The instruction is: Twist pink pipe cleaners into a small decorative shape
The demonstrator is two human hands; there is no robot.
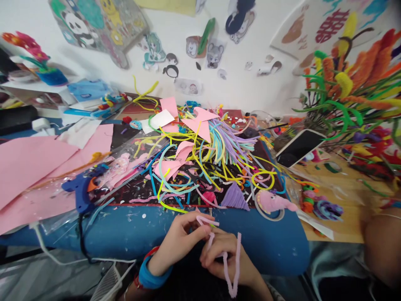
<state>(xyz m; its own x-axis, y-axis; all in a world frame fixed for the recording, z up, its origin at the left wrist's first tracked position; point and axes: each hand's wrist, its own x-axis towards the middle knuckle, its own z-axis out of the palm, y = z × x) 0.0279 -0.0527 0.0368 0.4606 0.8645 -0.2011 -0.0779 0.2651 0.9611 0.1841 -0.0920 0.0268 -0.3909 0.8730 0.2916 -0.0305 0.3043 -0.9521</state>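
Observation:
A pale pink pipe cleaner [232,280], bent into zigzags, runs between my two hands at the table's front edge. My left hand [184,234] pinches its upper end between thumb and fingers. My right hand [227,255] has its fingers curled around the middle, and a sharp V-shaped bend hangs down past the knuckles. Just beyond the hands lie a purple triangle wound with pipe cleaner [235,196] and a pink fuzzy figure [274,202] resting on a roll of tape [272,215].
Loose yellow, blue and purple pipe cleaners [219,144] heap up in the middle. A blue glue gun [82,190] and pink sheets [34,161] lie left. At right are a phone [300,146], a bunch of fuzzy flowers [347,83] and another person's arm [384,246].

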